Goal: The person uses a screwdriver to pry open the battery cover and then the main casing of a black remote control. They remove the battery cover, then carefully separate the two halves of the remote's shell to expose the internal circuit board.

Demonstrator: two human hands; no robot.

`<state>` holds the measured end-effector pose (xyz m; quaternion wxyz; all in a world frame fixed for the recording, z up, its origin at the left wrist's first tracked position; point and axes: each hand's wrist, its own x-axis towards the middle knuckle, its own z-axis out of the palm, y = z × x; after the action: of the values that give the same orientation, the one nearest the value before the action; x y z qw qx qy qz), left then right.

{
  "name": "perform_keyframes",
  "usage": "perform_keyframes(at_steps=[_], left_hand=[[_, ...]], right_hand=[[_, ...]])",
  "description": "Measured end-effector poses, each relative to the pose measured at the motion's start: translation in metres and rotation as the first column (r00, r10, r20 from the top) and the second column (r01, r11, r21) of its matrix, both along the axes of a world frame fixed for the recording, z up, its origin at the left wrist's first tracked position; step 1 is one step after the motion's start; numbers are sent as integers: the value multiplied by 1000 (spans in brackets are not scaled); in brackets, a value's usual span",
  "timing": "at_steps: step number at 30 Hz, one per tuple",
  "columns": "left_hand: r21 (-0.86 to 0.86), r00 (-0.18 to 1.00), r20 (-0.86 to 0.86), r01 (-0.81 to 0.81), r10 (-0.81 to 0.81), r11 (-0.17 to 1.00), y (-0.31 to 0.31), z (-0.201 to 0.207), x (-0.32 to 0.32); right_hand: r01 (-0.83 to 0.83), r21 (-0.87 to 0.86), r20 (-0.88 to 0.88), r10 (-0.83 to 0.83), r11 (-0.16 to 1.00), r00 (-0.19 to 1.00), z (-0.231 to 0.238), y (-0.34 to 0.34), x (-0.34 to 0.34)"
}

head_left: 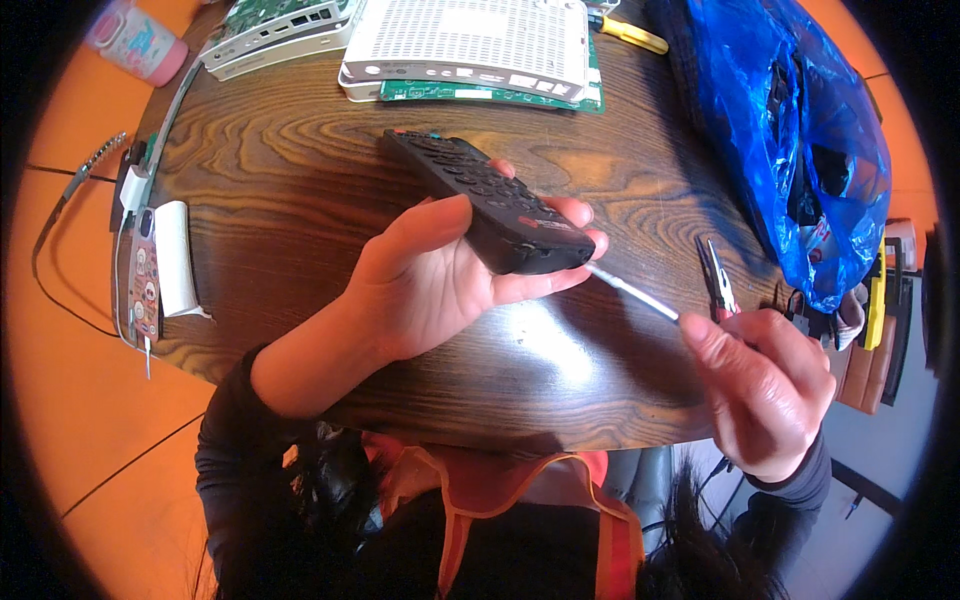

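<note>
My left hand (425, 275) is closed around a black remote control (490, 195) and holds it tilted above the table, keypad side up. Its fingers wrap the far side while the thumb lies along the near side. From the pinched fingers of my right hand (765, 385) juts the thin metal shaft of a screwdriver (640, 295). The shaft's tip meets the lower end of the remote, near the left fingertips; whether it sits in a gap or only touches is hidden. The screwdriver's handle is covered by my right hand.
White device casings (470, 50) with green circuit boards stand at the back of the wooden table (300, 160). A yellow-handled tool (635, 33) lies beside them. Far right is a blue plastic bag (790, 130), with pliers (717, 280) below. A phone (145, 270) and white roll (177, 260) lie left.
</note>
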<state>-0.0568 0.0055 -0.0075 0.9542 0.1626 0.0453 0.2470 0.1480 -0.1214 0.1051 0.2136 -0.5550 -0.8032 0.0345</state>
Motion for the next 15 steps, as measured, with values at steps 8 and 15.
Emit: perform_keyframes(at_steps=[8,15], left_hand=[[67,997,49,63,-66,996,1,-1,-4],[72,993,90,71,-77,995,2,-8,-2]], right_hand=[[-67,-10,110,68,998,992,5,-7,0],[-48,2,109,47,999,993,2,-10,3]])
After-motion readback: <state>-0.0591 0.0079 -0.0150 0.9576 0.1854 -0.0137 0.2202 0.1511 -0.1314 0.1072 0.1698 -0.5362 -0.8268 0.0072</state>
